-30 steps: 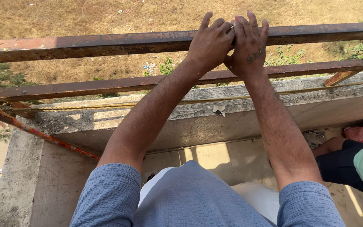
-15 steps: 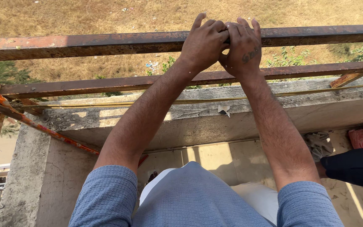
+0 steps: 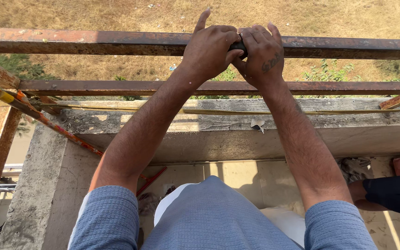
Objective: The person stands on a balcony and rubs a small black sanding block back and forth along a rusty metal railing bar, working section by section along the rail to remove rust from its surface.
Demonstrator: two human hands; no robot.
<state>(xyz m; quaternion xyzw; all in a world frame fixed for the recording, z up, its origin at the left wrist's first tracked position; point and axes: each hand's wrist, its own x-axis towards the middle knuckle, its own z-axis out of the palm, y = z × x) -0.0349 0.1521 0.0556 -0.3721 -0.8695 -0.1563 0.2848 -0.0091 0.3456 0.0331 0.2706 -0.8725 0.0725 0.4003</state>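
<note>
Shifted slightly leftward along the rusty top rail (image 3: 93, 44) since the earlier frame, left hand (image 3: 209, 51) and right hand (image 3: 261, 58) together at upper centre. Both clenched over a small dark object (image 3: 239, 46) pressed against that rail, left index finger raised. Lower rusty rail (image 3: 116, 87) just below, concrete ledge (image 3: 209, 121) across mid-frame, dry grass (image 3: 93, 14) beyond. No labels visible.

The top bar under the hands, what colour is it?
Rusty reddish-brown with dark patches, the top bar shows best in the head view.
</note>
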